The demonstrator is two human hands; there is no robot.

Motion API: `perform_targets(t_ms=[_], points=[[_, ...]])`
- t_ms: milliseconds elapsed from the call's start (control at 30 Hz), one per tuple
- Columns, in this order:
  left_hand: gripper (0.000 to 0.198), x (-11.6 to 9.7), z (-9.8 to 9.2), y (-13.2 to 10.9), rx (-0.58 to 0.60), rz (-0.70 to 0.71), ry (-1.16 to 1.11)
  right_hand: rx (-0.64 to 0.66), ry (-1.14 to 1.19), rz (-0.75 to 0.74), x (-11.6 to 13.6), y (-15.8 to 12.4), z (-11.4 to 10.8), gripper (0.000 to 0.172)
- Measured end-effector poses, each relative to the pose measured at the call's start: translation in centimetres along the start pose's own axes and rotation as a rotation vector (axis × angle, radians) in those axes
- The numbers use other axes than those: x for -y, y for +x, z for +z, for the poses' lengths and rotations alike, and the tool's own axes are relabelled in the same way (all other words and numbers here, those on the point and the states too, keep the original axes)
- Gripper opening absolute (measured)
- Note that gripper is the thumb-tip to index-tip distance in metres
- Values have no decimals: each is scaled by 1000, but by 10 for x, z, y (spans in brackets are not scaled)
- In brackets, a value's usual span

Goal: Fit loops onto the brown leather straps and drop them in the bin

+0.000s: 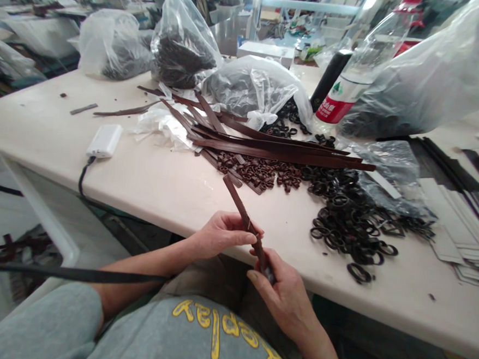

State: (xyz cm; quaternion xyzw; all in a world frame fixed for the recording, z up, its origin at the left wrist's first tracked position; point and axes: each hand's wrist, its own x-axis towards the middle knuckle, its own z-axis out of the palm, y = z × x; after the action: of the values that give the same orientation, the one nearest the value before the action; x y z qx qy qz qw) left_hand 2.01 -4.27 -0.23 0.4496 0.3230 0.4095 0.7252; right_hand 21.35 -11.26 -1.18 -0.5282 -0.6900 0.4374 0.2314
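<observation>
A brown leather strap (pixel 240 206) slants up from my lap toward the table. My left hand (pixel 219 234) pinches it near the middle, fingers closed round it. My right hand (pixel 283 292) grips its lower end, where a small dark piece sits under the thumb; I cannot make out what it is. On the table just beyond lie a bundle of long brown straps (pixel 267 140), a heap of small brown loops (pixel 260 174) and a pile of black rings (pixel 351 220).
Clear plastic bags (pixel 183 44) of dark parts stand at the back of the beige table (pixel 149 178). A white charger (pixel 105 140) with a black cable lies at left. A plastic bottle (pixel 353 72) and stacked flat grey and black strips (pixel 459 211) are at right.
</observation>
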Motion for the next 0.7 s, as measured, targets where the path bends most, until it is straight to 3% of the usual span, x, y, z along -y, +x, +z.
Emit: perform_targets(t_ms=[133, 267, 333, 500, 700], points=[[32, 4, -1, 0, 36, -29, -55, -16, 2, 7, 0, 2, 1, 30], [35, 9, 3, -1, 194, -131, -126, -49, 41, -29, -1, 3, 2, 30], [33, 11, 5, -2, 219, -127, -123, -61, 51, -64, -1, 3, 1, 31], [33, 11, 5, -2, 152, -70, -72, -102, 34, -116, -5, 1, -2, 37], [30, 3, -3, -1, 32, 33, 73, -127, 251, -101, -11, 2, -1, 35]])
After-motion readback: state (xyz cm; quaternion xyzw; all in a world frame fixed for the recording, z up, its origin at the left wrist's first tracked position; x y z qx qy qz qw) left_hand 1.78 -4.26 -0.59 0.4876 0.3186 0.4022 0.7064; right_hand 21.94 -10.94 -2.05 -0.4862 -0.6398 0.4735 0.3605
